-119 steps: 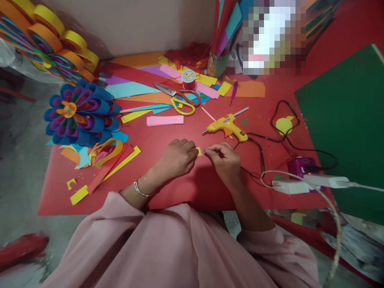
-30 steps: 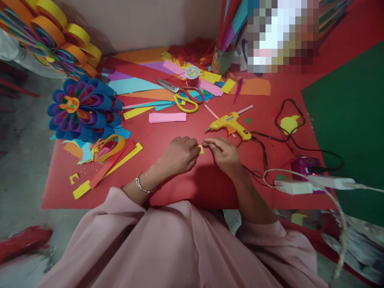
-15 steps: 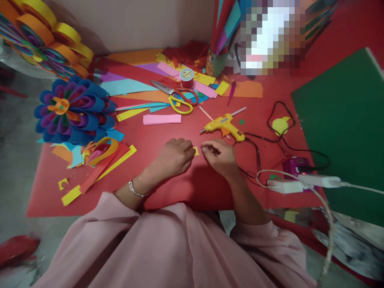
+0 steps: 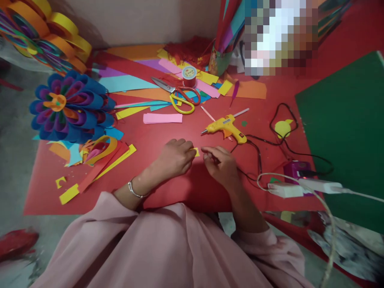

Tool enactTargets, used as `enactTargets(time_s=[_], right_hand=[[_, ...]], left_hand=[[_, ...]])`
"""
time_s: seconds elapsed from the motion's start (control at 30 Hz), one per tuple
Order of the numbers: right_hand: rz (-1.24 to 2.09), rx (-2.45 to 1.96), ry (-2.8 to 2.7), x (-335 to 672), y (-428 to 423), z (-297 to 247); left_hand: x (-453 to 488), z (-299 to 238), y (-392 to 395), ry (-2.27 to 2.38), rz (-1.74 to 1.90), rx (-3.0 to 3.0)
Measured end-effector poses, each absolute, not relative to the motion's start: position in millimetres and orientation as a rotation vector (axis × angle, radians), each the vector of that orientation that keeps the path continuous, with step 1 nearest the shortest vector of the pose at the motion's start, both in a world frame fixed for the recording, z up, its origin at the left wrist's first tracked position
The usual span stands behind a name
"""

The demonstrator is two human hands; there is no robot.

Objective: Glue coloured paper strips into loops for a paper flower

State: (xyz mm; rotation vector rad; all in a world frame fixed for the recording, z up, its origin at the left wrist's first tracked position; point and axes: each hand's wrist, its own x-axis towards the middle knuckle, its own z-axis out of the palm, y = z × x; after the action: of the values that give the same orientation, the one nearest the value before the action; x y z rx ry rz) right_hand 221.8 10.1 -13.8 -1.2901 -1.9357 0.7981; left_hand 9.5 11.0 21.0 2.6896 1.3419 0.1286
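My left hand (image 4: 175, 157) rests on the red sheet (image 4: 168, 188) with its fingers curled, pinching a small yellow paper piece (image 4: 196, 151). My right hand (image 4: 220, 162) sits just to the right of it, fingers bent, its fingertips meeting the same piece. A silver bangle (image 4: 134, 191) circles my left wrist. A yellow glue gun (image 4: 227, 127) lies just beyond my right hand, nozzle pointing left.
Scissors (image 4: 178, 96), a red thread spool (image 4: 189, 76) and paper strips lie at the back. A pink strip (image 4: 162, 118) lies mid-table. A blue paper flower (image 4: 70, 108) stands left. Cables and a power strip (image 4: 288, 189) lie right, by a green sheet (image 4: 348, 132).
Both hands stay together on the small yellow piece, with only slight finger movements. The view has shifted a little.
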Motion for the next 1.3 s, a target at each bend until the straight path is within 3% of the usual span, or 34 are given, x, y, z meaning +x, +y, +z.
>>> enactTargets(time_s=[0.3, 1.3], right_hand=[[0.459, -1.275, -2.271, 223.1, -10.5, -26.9], [0.397, -1.244, -2.24, 221.8, -9.1, -31.5]], left_hand=[[8.4, 18.4, 11.3, 1.329, 0.181, 2.696], [8.9, 21.6, 10.7, 1.35, 0.109, 2.679]])
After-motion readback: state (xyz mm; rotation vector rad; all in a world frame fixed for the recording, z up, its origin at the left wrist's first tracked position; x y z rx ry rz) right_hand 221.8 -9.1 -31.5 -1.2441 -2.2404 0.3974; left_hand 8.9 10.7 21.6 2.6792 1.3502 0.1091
